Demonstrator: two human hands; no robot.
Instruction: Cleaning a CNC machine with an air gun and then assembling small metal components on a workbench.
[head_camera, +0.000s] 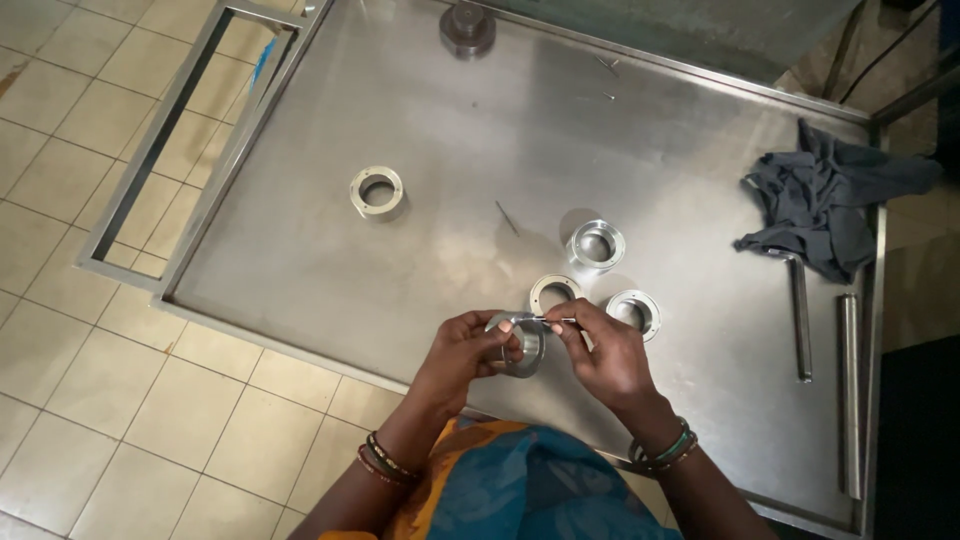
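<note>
Steel table (400, 250) | left hand (462, 352) grips metal ring (524, 345); right hand (605, 355) pinches thin pin (556, 320) — tip hidden

Both forearms bare. Stacked bangles (385, 462) on left wrist, green and dark bangles (668, 449) on right. Blue-and-orange garment (520, 485) below.
</note>
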